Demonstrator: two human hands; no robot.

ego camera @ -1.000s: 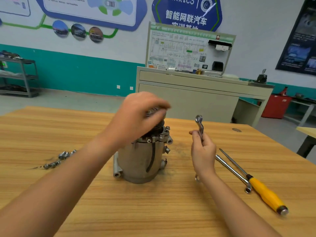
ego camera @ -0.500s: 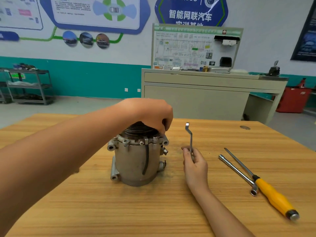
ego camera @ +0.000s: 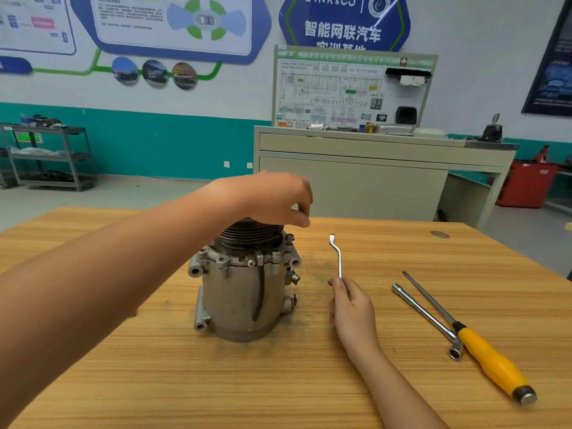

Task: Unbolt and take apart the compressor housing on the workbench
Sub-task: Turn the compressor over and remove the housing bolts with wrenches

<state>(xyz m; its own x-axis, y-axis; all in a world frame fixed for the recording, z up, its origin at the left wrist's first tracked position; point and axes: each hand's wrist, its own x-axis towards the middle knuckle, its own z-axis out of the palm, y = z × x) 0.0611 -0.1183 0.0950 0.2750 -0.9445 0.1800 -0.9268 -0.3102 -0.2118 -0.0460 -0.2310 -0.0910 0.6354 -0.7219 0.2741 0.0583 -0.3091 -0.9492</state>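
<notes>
The grey metal compressor [ego camera: 247, 292] stands upright in the middle of the wooden workbench [ego camera: 278, 382], its black ribbed pulley on top. Bolt heads ring its upper flange. My left hand [ego camera: 275, 199] hovers just above the pulley's right edge, fingers curled and thumb drawn in toward the fingertips. Whether anything is pinched there cannot be told. To the right of the compressor, my right hand [ego camera: 353, 305] grips the lower end of a slim offset wrench [ego camera: 337, 255] and holds it upright, clear of the housing.
An L-shaped socket wrench [ego camera: 424, 314] and a yellow-handled screwdriver [ego camera: 492, 363] lie on the bench at the right. A beige cabinet [ego camera: 371, 181] with a wiring display board stands beyond the bench's far edge. A metal shelf cart [ego camera: 52, 156] is at the far left.
My left hand has lifted off the bolt at the housing's upper right rim and now hovers above the pulley. My right hand keeps the wrench upright, almost unmoved.
</notes>
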